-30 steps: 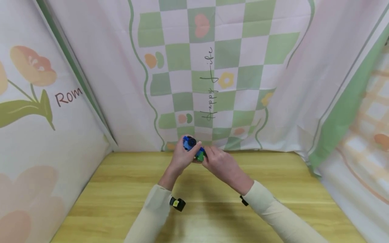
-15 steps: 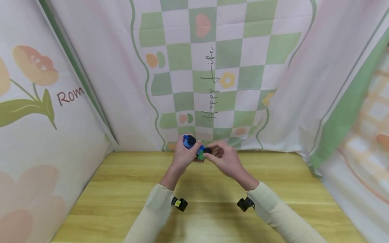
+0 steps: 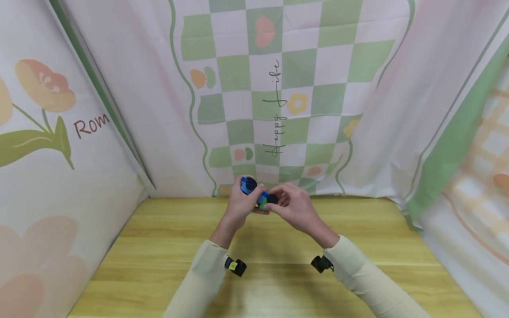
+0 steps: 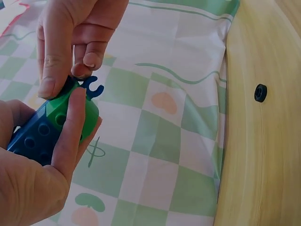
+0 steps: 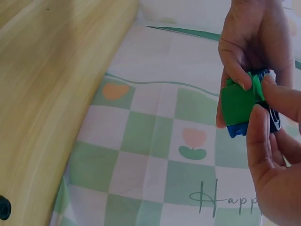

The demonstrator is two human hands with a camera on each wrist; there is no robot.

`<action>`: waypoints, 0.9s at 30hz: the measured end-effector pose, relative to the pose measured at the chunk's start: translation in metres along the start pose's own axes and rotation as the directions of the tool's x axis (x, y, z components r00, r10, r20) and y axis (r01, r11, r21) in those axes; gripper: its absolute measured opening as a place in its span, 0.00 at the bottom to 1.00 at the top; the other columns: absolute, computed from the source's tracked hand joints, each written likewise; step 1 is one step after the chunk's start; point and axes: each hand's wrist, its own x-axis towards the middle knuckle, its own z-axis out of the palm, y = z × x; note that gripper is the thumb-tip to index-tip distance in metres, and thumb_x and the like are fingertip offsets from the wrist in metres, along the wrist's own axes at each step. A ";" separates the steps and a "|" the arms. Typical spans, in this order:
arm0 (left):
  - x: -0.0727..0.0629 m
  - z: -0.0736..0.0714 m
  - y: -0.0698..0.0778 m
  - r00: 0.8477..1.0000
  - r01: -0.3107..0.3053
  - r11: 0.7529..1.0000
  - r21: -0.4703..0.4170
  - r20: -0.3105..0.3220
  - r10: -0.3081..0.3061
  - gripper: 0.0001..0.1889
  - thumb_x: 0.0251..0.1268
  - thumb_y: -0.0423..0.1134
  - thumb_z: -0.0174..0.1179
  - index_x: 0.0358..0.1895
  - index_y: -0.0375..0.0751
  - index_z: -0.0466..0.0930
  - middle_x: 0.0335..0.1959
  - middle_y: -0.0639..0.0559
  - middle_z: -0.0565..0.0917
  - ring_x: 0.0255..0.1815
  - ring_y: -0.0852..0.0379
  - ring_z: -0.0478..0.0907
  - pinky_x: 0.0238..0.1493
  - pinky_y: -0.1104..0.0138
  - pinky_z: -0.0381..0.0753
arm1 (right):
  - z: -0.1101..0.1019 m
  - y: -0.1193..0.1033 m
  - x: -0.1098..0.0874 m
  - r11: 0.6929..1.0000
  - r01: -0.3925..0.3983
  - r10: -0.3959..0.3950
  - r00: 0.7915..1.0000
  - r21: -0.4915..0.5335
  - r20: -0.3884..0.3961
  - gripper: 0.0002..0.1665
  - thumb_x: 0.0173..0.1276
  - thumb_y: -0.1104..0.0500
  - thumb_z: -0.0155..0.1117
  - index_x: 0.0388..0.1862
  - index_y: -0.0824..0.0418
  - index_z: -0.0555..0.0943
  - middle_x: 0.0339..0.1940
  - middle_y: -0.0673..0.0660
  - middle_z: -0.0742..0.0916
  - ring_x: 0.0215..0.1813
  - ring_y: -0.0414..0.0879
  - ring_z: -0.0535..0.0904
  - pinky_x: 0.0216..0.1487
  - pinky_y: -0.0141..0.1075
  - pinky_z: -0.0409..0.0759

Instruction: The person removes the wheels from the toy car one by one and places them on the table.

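My left hand (image 3: 237, 206) grips a toy car (image 3: 245, 189) built from blue and green blocks, held up over the far edge of the table. One black wheel (image 3: 251, 183) shows on its blue end, beyond the left thumb. At the green end (image 4: 89, 117), my right hand (image 3: 296, 207) pinches a second black wheel (image 3: 272, 199) between thumb and fingers, right against the car's side. A blue hook-shaped part (image 4: 96, 89) sticks out there in the left wrist view. The right fingers partly hide this wheel, and the left palm covers the car's underside.
A loose black wheel (image 4: 260, 92) rests on the wooden table (image 3: 191, 229) in the left wrist view. Behind the table hangs a green-and-white checkered cloth (image 3: 294, 128). More printed cloth (image 3: 99, 176) stands along the left side.
Since a second ago my right hand has turned and shifted slightly right, bringing the black wheel at its fingertips into sight. The left hand and the car have barely moved.
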 end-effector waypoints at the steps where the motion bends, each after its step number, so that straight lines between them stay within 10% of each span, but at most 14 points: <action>1: 0.000 0.000 0.000 1.000 0.010 1.000 0.003 -0.001 -0.010 0.21 0.71 0.34 0.61 0.60 0.40 0.63 0.52 0.34 0.76 0.38 0.43 0.86 0.34 0.49 0.89 | 0.000 -0.001 0.000 1.000 -0.008 0.008 1.000 -0.007 0.004 0.17 0.60 0.59 0.79 0.46 0.63 0.85 0.42 0.57 0.85 0.35 0.43 0.84 0.36 0.29 0.85; 27: 0.005 -0.004 -0.001 0.996 -0.036 0.993 0.114 0.091 0.026 0.24 0.67 0.46 0.69 0.57 0.43 0.67 0.50 0.37 0.75 0.38 0.44 0.85 0.34 0.51 0.89 | -0.012 -0.007 0.010 0.947 -0.315 0.298 0.934 0.061 0.195 0.19 0.61 0.58 0.78 0.42 0.64 0.77 0.36 0.59 0.83 0.30 0.45 0.83 0.32 0.39 0.87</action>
